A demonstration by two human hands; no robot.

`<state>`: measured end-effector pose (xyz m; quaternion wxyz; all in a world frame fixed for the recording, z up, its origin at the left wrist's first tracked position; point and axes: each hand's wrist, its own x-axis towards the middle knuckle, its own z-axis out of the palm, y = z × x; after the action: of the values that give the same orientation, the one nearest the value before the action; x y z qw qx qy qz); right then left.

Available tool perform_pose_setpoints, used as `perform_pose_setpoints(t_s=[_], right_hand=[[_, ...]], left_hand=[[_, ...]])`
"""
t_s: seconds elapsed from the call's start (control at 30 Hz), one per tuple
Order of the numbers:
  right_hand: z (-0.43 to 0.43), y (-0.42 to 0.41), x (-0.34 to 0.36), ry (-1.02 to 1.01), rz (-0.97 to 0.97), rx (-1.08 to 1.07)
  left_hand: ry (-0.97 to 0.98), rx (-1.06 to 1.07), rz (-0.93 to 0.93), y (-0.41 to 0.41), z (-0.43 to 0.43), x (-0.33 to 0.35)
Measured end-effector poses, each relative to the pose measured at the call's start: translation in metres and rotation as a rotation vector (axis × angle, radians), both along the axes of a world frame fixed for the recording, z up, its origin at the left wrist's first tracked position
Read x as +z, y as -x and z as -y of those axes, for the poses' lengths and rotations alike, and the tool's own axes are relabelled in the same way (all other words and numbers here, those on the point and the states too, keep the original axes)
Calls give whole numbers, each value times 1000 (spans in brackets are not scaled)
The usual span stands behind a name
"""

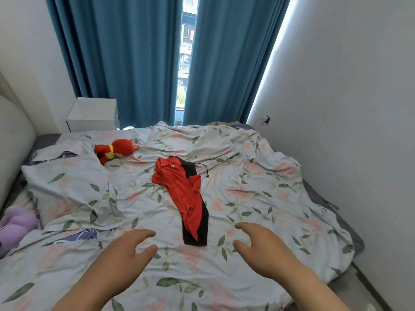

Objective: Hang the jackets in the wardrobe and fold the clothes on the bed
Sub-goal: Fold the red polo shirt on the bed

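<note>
Left grip (131, 248) and right grip (258, 246) are held spread and empty, low centre of frame, either side of the near hem. Red shirt (182, 194) is laid over black garment (198, 234), mid-frame on the bed (258, 198). Both judged light and limp; shirt best taken at the shoulders.

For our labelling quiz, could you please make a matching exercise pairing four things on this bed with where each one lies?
1 red shirt
2 black trousers
3 red plush toy
4 purple plush toy

A at the view's left edge
B beneath another garment
C at the pillow's far corner
D spread over another garment

Pairs: 1-D, 2-B, 3-C, 4-A
</note>
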<state>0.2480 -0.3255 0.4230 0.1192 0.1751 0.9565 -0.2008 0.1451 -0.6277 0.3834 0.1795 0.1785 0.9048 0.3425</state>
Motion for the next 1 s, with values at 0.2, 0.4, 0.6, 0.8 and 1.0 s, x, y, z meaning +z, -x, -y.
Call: perform_pose_setpoints(t_s=[0.2,0.4,0.6,0.8,1.0], right_hand=[[-68,9,-13,-2,-12,14],[-153,46,-44,71,-6,134],[-220,80,-69,95,27,312],[-239,95,-74,120,17,398],[-225,111,-76,41,-13,484]], left_hand=[[2,3,15,4,-81,-5],[91,118,74,5,-154,-20],[106,299,88,-10,-217,-38],[92,369,167,-34,-241,-38],[75,466,100,-27,-225,-49]])
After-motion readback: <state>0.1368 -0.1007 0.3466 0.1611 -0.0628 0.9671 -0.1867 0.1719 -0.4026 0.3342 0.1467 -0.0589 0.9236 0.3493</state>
